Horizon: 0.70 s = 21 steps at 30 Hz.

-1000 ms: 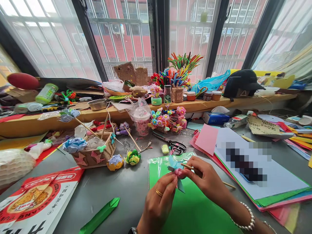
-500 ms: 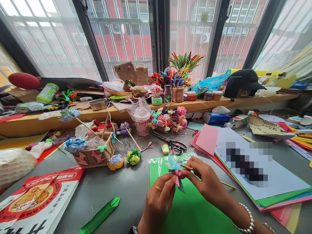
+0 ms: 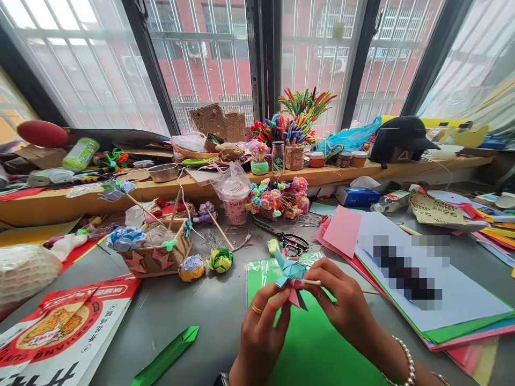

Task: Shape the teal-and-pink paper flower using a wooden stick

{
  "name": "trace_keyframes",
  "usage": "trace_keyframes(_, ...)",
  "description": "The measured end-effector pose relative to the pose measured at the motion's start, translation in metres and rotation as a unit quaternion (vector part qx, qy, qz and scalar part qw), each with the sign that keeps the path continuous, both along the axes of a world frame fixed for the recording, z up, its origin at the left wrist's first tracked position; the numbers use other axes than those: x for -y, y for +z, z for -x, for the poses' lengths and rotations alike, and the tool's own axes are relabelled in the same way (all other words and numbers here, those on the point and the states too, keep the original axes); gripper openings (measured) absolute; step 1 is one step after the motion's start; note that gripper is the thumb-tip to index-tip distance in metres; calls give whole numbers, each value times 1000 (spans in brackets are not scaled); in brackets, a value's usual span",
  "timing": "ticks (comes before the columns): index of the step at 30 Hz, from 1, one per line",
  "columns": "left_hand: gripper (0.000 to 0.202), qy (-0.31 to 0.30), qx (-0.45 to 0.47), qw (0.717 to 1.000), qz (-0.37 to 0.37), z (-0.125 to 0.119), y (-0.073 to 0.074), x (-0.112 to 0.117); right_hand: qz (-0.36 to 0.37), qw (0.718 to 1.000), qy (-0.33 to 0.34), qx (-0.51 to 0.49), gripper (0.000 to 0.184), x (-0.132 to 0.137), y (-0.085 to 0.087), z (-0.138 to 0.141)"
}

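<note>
My left hand (image 3: 263, 329) and my right hand (image 3: 338, 300) meet over a green sheet (image 3: 309, 343) on the grey table. Between their fingertips is a small folded paper flower (image 3: 290, 274), blue on top and pink below. The left hand pinches its underside, and it wears a ring. My right hand pinches the flower's side and holds a thin wooden stick (image 3: 364, 292) that runs right from the flower. A bead bracelet (image 3: 406, 364) circles my right wrist.
Scissors (image 3: 292, 242) lie just behind the flower. A stack of coloured paper (image 3: 438, 300) is at right, and a basket of paper flowers (image 3: 155, 249) at left. A folded green strip (image 3: 167, 355) and a printed box (image 3: 56, 332) lie nearer me. The windowsill holds craft clutter.
Both hands have lifted the paper flower slightly and turned it, so its blue petals now face up more. The stick has swung closer to level.
</note>
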State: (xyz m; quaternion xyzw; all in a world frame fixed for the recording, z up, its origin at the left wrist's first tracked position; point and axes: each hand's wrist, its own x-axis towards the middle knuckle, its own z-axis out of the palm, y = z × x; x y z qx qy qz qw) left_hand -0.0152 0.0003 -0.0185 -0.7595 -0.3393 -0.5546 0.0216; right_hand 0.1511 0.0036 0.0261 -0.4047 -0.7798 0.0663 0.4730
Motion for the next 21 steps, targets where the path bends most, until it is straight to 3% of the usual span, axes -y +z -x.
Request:
trace_keyframes(3,38,-109,136,972,160,-3,3,1,-108,993,-8,39,15,3,-1,-1)
trace_keyframes(6,62,-202,257,900,288,-3,6,0,-183,976,2,121,15,7,0,-2)
trace_keyframes(8,72,-244,281,864,339,-3,8,-2,-204,964,7,169,21,11,2,-1)
trace_keyframes(14,77,-308,316,817,371,-1,17,-2,-201,957,29,209,35,14,9,1)
trace_keyframes(17,79,-339,329,795,380,-1,21,-1,-186,963,33,191,31,13,6,3)
trace_keyframes(21,64,-332,350,782,395,-3,24,-1,-139,983,37,116,20,14,2,5)
